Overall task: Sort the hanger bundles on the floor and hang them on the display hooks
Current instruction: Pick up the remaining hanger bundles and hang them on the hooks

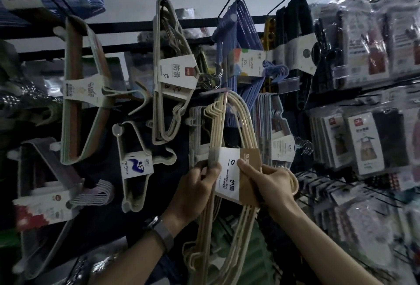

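Observation:
A bundle of cream hangers (229, 125) with a white and brown paper label (236, 173) is held up in front of the display wall. My left hand (197, 184) grips the bundle's left side at the label. From the right, my right hand (268, 184) grips the label and the hangers behind it, thumb across the card. The bundle's top loops around a pink display hook (214, 91); whether it rests on that hook is unclear. Its lower end hangs down between my forearms.
Other hanger bundles hang on black hooks: a beige one (168, 75) at centre, a green-brown one (84, 93) to the left, a blue one (241, 41) above. White hangers (134, 164) and a grey bundle (47, 182) hang lower left. Packaged goods (363, 143) fill the right racks.

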